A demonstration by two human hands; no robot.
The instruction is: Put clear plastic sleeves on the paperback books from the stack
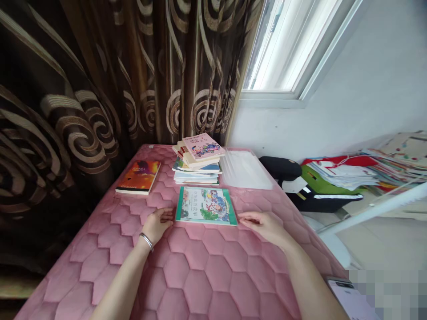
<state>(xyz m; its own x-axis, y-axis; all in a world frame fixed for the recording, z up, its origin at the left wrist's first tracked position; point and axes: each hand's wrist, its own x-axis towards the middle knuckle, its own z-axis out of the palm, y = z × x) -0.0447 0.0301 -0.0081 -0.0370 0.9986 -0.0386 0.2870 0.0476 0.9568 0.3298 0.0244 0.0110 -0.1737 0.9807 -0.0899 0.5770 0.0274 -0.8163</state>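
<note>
A thin picture book with a green border [206, 206] lies flat on the pink quilted cover [203, 262], its illustrated front facing up. By its left edge rests my left hand [158, 226], fingers stretched out, with a silver bangle on the wrist. My right hand [262, 226] is at the book's right edge, fingers extended and low over the cover. Neither hand grips the book; whether the fingertips touch its edges I cannot tell. Just behind it stands an uneven stack of books [196, 178], topped by a pink book [204, 146] set at an angle.
An orange-covered book [138, 177] lies at the left. Right of the stack is a translucent white sheet or panel [246, 170]. Brown patterned curtains [156, 66] hang behind. Beyond the right edge are a black bag [280, 168] and piled papers [343, 174]. A phone [350, 298] sits at lower right.
</note>
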